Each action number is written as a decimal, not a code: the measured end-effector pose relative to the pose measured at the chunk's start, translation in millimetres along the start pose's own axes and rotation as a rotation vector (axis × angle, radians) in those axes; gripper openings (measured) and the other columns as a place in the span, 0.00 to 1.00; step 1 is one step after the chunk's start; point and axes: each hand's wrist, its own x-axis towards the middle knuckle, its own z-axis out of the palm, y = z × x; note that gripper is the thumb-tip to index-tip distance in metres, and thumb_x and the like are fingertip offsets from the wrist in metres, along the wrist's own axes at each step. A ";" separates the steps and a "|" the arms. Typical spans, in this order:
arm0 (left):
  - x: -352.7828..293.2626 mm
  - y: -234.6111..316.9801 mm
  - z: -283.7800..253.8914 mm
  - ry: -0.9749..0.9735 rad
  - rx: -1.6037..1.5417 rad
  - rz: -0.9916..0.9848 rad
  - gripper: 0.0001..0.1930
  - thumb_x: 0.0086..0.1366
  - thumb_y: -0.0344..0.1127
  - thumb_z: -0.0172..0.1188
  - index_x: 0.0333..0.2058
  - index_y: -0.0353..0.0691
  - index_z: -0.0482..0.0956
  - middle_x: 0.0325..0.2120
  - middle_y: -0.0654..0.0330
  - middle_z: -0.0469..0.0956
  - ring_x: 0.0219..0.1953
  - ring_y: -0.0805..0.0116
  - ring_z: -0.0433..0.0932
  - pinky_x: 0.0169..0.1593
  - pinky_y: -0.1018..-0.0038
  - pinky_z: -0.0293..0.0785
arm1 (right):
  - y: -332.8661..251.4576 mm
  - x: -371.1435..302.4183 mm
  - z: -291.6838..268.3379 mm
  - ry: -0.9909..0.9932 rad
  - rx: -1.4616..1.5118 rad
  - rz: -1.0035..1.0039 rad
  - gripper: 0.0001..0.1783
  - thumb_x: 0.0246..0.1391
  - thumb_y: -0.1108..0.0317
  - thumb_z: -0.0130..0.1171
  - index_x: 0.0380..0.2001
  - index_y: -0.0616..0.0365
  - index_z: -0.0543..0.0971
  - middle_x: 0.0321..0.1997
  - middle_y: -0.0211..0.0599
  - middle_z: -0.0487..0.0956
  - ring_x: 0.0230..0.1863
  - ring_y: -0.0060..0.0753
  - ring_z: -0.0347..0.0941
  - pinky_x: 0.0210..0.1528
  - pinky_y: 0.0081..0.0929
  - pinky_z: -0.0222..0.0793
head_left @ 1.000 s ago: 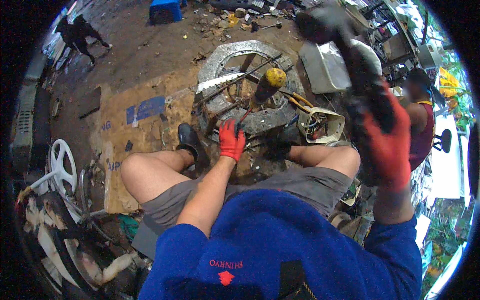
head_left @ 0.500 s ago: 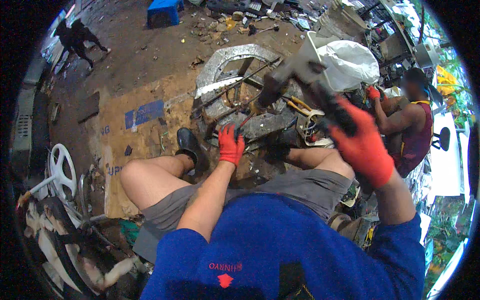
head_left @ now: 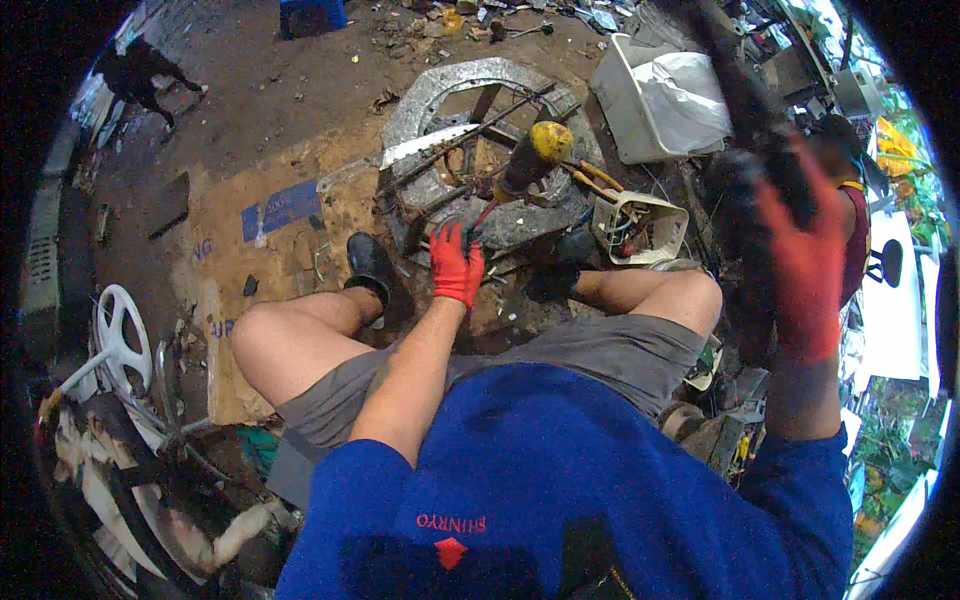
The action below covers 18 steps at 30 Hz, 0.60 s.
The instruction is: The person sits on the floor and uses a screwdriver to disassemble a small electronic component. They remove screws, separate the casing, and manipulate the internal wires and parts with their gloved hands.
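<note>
My left hand (head_left: 458, 265), in a red glove with dark fingers, is closed low in front of me. Its fingers wrap the thin reddish shaft of a tool; the thick black handle with a yellow end (head_left: 548, 142) rises up and right from it. Beneath lies a grey metal frame (head_left: 425, 100), roughly octagonal, with rods across it. My right hand (head_left: 805, 250), gloved red and black, is raised at the right and closed round a dark-handled hammer (head_left: 735, 75). Motion smears the hammer, and its head cannot be made out.
A white bin (head_left: 630, 110) holding a pale sack stands beyond the frame. Closer is a small cream container (head_left: 680, 225) with metal bits. Cardboard (head_left: 285, 265) covers ground at left. A dog (head_left: 145, 75), blue stool (head_left: 312, 18) and white wheel (head_left: 123, 330) are leftward. A person (head_left: 850, 220) sits right.
My right hand has swung the hammer up and right, away from the black and yellow handle, which now shows plainly. My left hand keeps its hold on the shaft. The view has shifted slightly.
</note>
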 end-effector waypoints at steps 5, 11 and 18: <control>-4.0 0.0 3.0 -0.017 -0.056 0.021 0.24 0.55 0.34 0.60 0.50 0.34 0.72 0.51 0.45 0.71 0.56 0.41 0.66 0.62 0.53 0.60 | 25.2 -16.7 9.1 -0.155 -0.150 -0.282 0.25 0.51 0.70 0.63 0.53 0.64 0.74 0.45 0.51 0.81 0.47 0.41 0.78 0.52 0.32 0.71; 1.7 -1.7 -0.7 0.026 0.008 0.039 0.23 0.54 0.33 0.59 0.50 0.34 0.73 0.50 0.45 0.72 0.55 0.41 0.67 0.62 0.53 0.61 | 8.7 -2.4 0.7 -0.051 0.001 -0.088 0.23 0.53 0.71 0.64 0.52 0.64 0.76 0.44 0.46 0.82 0.45 0.39 0.79 0.50 0.31 0.73; -6.6 -0.8 7.6 -0.016 -0.016 -0.004 0.23 0.54 0.34 0.60 0.50 0.35 0.73 0.51 0.45 0.72 0.57 0.43 0.67 0.62 0.54 0.60 | 40.3 -16.6 35.7 -0.487 -0.105 -0.114 0.28 0.52 0.63 0.63 0.56 0.62 0.74 0.48 0.57 0.79 0.51 0.54 0.76 0.54 0.37 0.70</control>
